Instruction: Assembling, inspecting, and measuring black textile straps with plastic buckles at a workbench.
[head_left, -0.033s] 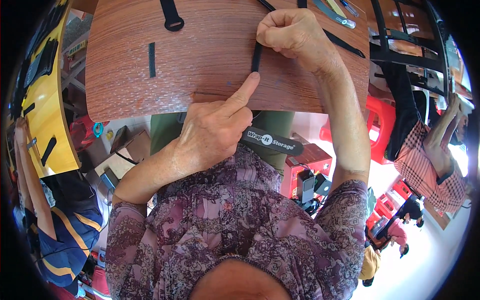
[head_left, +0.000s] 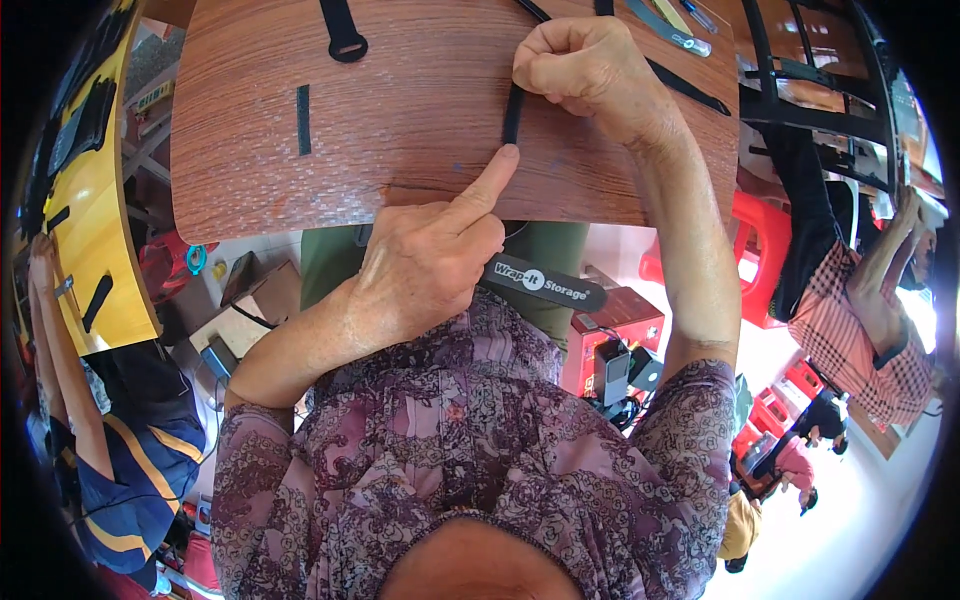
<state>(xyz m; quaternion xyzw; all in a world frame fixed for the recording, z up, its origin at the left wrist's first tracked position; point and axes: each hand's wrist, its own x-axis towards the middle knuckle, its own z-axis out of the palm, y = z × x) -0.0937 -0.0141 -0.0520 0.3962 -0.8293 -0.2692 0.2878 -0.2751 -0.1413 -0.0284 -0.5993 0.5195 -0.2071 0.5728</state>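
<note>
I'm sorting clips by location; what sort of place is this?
Probably a shared workroom: black straps lie on a wood-grain table, another person is at a yellow table, and a red plastic stool stands nearby.

From my remote seat I take this for a shared workroom, perhaps a small hand-assembly shop. In front of me is a brown table (head_left: 250,185), with a yellow table (head_left: 137,315) off to the left, and black straps (head_left: 345,45) lie on both. One person in blue (head_left: 130,470) reaches over the yellow one; another in checks (head_left: 850,325) is at the right. I also see red stools (head_left: 768,250), more people (head_left: 795,458) at lower right, and a red box (head_left: 632,312) with cables (head_left: 622,412) near it.
</note>
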